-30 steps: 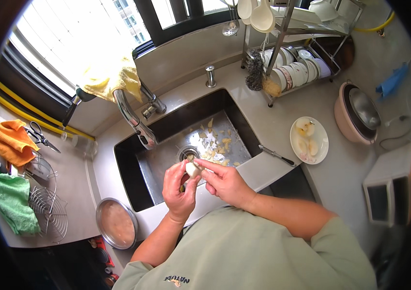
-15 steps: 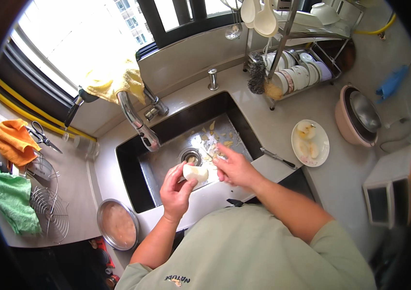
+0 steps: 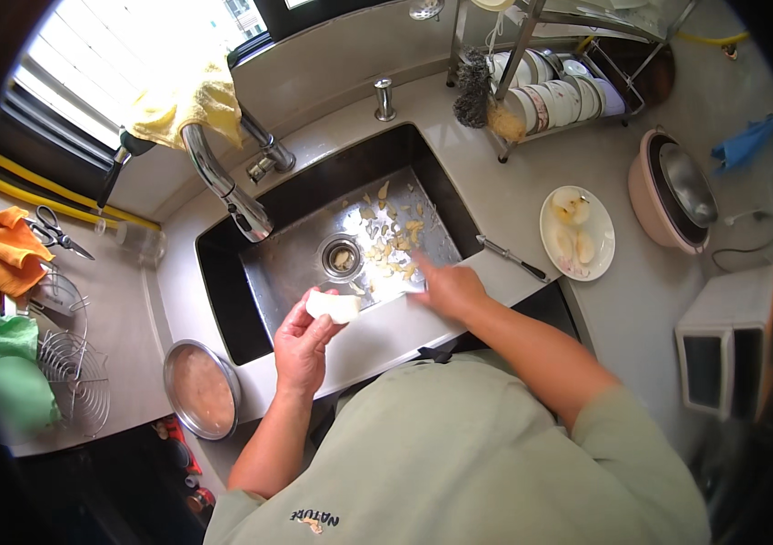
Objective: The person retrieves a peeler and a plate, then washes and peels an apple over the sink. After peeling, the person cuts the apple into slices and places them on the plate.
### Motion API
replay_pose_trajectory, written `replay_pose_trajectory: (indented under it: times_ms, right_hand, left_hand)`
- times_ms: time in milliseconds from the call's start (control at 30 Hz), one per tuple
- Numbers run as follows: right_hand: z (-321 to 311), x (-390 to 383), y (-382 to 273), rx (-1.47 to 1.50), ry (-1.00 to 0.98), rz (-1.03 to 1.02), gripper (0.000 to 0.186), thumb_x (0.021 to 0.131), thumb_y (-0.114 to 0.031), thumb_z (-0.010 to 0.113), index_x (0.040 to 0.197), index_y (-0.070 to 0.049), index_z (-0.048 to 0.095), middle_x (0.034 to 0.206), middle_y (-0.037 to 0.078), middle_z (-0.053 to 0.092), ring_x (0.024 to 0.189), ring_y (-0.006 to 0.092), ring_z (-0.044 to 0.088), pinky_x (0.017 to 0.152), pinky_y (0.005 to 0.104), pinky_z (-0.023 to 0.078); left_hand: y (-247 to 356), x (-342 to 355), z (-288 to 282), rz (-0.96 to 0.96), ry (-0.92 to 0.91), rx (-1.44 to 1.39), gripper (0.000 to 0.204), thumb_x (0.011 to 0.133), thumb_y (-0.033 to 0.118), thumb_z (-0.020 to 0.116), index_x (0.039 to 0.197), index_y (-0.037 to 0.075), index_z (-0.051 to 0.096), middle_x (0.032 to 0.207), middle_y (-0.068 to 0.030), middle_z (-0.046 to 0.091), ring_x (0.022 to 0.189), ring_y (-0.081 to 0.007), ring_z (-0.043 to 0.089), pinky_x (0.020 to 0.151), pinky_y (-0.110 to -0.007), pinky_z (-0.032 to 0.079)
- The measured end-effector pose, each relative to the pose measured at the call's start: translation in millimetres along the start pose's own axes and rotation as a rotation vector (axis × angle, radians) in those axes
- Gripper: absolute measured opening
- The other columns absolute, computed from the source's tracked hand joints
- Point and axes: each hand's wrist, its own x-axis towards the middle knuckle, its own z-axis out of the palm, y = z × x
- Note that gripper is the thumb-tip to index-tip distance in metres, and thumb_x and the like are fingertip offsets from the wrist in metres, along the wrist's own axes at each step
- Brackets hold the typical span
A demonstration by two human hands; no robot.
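Note:
My left hand point(image 3: 303, 341) grips a peeled white piece of fruit point(image 3: 334, 307), apparently pear, between thumb and fingers over the sink's near edge. Just right of it, my right hand point(image 3: 453, 291) hovers above the sink's near right part, its fingers smeared by motion. Whether it holds anything cannot be made out. Below both hands is the steel sink point(image 3: 291, 263), with yellowish peelings point(image 3: 395, 245) strewn over its bottom and some in the drain point(image 3: 341, 259). A slim peeler or knife with a dark handle point(image 3: 513, 259) lies on the sink's right rim.
A white plate point(image 3: 606, 236) with peeled fruit pieces sits to the right, near stacked basins point(image 3: 654, 213). A faucet point(image 3: 227, 195) draped with a yellow cloth point(image 3: 195, 104) reaches over the sink. At left stands a metal bowl of cloudy liquid point(image 3: 203, 391). A dish rack point(image 3: 559, 123) is behind.
My right hand has moved slightly away from the fruit piece, to the right. The left hand keeps its hold, and the fruit is turned a little. The whole view has shifted slightly.

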Motion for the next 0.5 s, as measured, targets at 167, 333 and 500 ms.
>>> replay_pose_trajectory:
  times_ms: [167, 333, 500]
  right_hand:
    - [-27, 52, 42, 0.508, 0.558, 0.108, 0.064, 0.09, -0.036, 0.078, 0.138, 0.001, 0.055, 0.105, 0.028, 0.074, 0.096, 0.0474, 0.071, 0.085, 0.051, 0.057]
    - [-54, -26, 93, 0.629, 0.476, -0.13, 0.047, 0.09, -0.03, 0.079, 0.129, -0.007, 0.066, 0.097, 0.022, 0.075, 0.086, 0.0421, 0.073, 0.079, 0.0478, 0.058]
    - [-61, -141, 179, 0.761, 0.77, 0.153, 0.036, 0.091, -0.022, 0.077, 0.121, -0.006, 0.067, 0.085, 0.014, 0.075, 0.076, 0.0319, 0.074, 0.071, 0.0394, 0.058]
  left_hand:
    - [-25, -5, 35, -0.007, -0.045, 0.053, 0.057, 0.093, 0.003, 0.076, 0.146, 0.0, 0.055, 0.141, -0.0161, 0.065, 0.124, -0.0293, 0.067, 0.106, -0.048, 0.057]
    - [-52, 12, 96, -0.056, -0.085, 0.261, 0.058, 0.089, -0.002, 0.079, 0.142, -0.003, 0.057, 0.125, -0.0094, 0.069, 0.112, -0.0193, 0.07, 0.1, -0.035, 0.058]
    - [-106, 46, 206, -0.104, -0.385, 0.608, 0.053, 0.088, -0.007, 0.078, 0.138, -0.001, 0.061, 0.126, -0.0079, 0.062, 0.116, -0.0226, 0.07, 0.099, -0.033, 0.058]
